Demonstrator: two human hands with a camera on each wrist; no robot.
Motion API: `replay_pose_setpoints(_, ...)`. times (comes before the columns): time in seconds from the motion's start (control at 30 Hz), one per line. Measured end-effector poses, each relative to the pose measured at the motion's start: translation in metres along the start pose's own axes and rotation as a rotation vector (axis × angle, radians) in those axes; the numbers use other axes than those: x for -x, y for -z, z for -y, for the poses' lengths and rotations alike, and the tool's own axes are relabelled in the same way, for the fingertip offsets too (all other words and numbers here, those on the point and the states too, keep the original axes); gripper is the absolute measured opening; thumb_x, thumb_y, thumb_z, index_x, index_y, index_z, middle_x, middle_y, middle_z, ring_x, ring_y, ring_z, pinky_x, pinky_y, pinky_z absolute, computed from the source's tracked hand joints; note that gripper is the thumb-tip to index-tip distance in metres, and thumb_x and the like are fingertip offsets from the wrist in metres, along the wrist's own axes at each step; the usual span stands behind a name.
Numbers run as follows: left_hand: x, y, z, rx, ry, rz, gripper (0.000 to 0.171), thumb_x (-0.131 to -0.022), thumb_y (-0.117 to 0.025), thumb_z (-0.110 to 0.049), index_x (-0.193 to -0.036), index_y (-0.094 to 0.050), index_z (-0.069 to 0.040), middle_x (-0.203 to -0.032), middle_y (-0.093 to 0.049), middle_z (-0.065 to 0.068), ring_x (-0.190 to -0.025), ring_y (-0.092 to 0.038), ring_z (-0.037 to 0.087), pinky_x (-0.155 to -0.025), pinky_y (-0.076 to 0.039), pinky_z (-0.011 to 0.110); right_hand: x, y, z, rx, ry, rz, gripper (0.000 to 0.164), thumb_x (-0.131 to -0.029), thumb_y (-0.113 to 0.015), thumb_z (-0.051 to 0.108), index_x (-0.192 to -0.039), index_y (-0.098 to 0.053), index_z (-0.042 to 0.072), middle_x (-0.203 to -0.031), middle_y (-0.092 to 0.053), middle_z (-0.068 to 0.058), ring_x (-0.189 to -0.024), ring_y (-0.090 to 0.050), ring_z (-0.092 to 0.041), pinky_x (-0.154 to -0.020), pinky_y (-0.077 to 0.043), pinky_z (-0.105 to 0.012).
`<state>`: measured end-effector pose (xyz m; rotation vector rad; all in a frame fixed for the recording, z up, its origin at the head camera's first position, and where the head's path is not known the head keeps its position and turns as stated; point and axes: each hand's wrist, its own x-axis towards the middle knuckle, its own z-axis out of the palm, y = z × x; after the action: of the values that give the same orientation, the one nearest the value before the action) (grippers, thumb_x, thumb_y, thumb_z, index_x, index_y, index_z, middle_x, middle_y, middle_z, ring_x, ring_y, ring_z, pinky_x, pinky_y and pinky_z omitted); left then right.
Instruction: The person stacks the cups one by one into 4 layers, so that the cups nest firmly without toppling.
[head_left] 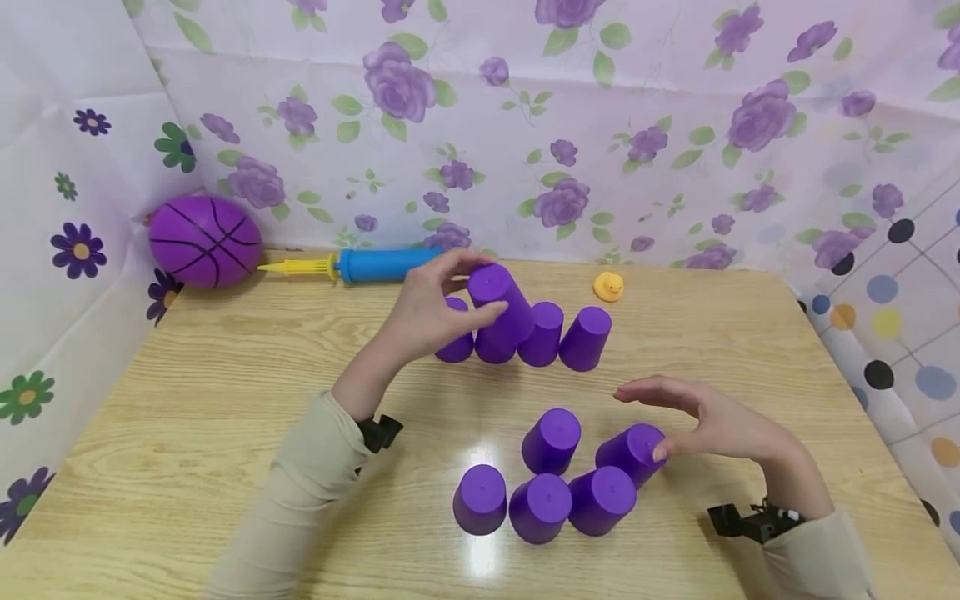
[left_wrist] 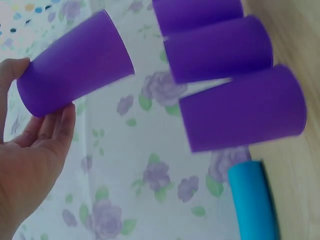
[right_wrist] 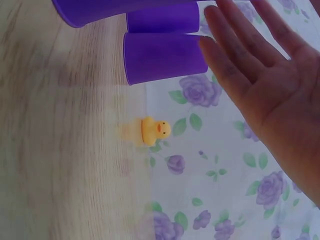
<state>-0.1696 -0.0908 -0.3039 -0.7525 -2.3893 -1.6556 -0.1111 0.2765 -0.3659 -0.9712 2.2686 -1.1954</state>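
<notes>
My left hand grips a purple plastic cup between thumb and fingers. That cup is tilted, base up, and raised over a back row of several upside-down purple cups. In the left wrist view the held cup shows apart from the standing cups. My right hand hovers with fingers extended at the right of a front group of several upside-down purple cups. Its thumb overlaps the base of the rightmost cup in the head view. Nothing is between its fingers in the right wrist view.
A purple ball with black lines sits at the back left. Beside it lies a blue and yellow hand pump along the back edge. A small yellow rubber duck stands behind the cups, near the flowered cloth.
</notes>
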Motion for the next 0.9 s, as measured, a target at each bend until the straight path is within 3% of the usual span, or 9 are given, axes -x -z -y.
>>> replay_pose_setpoints(0.2, -0.009, 0.014, 0.004, -0.081, 0.073, -0.084, 0.048, -0.074, -0.079, -0.018, -0.117, -0.060, -0.007, -0.111, -0.062, 0.006, -0.102, -0.059, 0.015, -0.089, -0.051, 0.028, 0.001, -0.002, -0.002, 0.040, 0.033, 0.088, 0.073, -0.076, -0.077, 0.014, -0.140, -0.041, 0.015, -0.139, -0.048, -0.003, -0.130, -0.039, -0.008, -0.104, -0.032, -0.017)
replay_pose_setpoints(0.43, -0.016, 0.015, 0.019, -0.133, 0.151, -0.100, 0.048, -0.075, -0.078, -0.022, -0.117, -0.060, -0.009, -0.110, -0.059, 0.005, -0.101, -0.058, 0.016, -0.089, -0.051, 0.030, 0.002, -0.004, -0.001, 0.066, 0.060, 0.116, 0.076, -0.072, -0.079, 0.014, -0.139, -0.042, 0.015, -0.138, -0.048, -0.001, -0.130, -0.039, -0.008, -0.105, -0.027, -0.013)
replay_pose_setpoints(0.67, -0.020, 0.017, 0.023, -0.145, 0.169, -0.077, 0.051, -0.075, -0.078, -0.022, -0.120, -0.060, -0.007, -0.115, -0.058, 0.007, -0.104, -0.058, 0.019, -0.090, -0.050, 0.029, 0.001, -0.005, 0.001, 0.096, 0.102, 0.111, 0.078, -0.071, -0.080, 0.015, -0.139, -0.041, 0.013, -0.138, -0.049, -0.002, -0.130, -0.039, -0.008, -0.105, -0.025, -0.012)
replay_pose_setpoints(0.9, -0.024, 0.018, 0.027, -0.081, 0.174, -0.020, 0.051, -0.075, -0.078, -0.018, -0.121, -0.060, -0.007, -0.121, -0.055, 0.007, -0.109, -0.056, 0.020, -0.094, -0.049, 0.032, 0.002, -0.005, -0.002, 0.085, 0.102, 0.115, 0.080, -0.071, -0.080, 0.014, -0.140, -0.040, 0.012, -0.138, -0.049, -0.003, -0.130, -0.040, -0.009, -0.104, -0.028, -0.013)
